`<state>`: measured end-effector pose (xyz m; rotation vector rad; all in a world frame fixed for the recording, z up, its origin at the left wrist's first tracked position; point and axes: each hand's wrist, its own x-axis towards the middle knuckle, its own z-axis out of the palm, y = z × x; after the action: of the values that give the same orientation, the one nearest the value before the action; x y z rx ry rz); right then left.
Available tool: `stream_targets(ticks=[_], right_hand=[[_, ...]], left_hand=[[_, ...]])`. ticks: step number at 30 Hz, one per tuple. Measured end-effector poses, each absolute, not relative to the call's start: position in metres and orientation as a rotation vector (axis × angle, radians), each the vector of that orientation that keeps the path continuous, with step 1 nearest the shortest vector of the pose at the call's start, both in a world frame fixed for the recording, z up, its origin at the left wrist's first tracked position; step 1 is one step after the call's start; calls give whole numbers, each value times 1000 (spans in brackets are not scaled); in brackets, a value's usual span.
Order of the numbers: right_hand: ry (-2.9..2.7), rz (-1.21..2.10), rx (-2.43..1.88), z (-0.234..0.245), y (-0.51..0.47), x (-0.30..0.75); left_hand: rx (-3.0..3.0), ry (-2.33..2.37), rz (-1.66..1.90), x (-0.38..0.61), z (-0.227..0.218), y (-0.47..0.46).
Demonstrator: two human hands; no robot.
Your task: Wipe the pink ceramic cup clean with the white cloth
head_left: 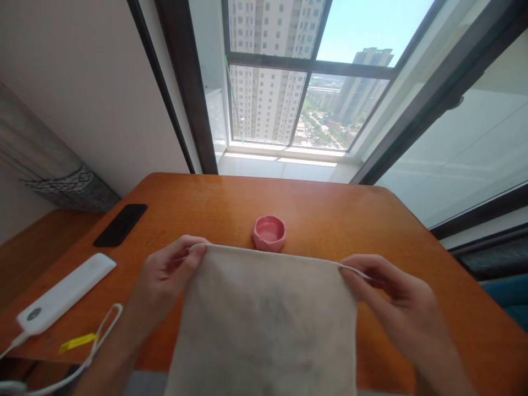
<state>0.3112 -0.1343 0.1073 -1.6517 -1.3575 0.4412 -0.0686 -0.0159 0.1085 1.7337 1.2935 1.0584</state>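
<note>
A pale beige cloth (pixel 268 319) with greyish stains hangs spread between my two hands over the table's near side. My left hand (pixel 169 275) pinches its upper left corner between thumb and fingers. At the upper right corner, my right hand (pixel 388 297) grips the edge the same way. The top edge is pulled nearly straight, slightly lower on the right. Just beyond that edge a small pink bowl (pixel 269 232) with a faceted rim stands on the table, its base partly hidden by the cloth. The cloth's lower end runs out of view.
On the wooden table (pixel 330 214), a black phone (pixel 120 225) lies at the left. Nearer is a white oblong device (pixel 66 294) with a white cable (pixel 101 335) bearing a yellow tag (pixel 77 343). A window (pixel 309 71) rises behind the table; a curtain (pixel 53 159) hangs left.
</note>
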Motion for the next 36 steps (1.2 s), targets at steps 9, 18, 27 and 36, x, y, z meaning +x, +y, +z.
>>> stream_targets(ticks=[9,18,27,36], right_hand=[[-2085,86,-2034,43,-46,315],[-2140,63,-1791,-13,-72,233],[-2199,112,-1828,-9,-18,246],[-2206,-33,-1819,-7,-12,244]], left_hand=[[2439,1458,672,-34,15,61],[2644,1094,545,15,-10,6],[2642,1187,497,31,-21,54],[2698,1301,488,35,-12,51]])
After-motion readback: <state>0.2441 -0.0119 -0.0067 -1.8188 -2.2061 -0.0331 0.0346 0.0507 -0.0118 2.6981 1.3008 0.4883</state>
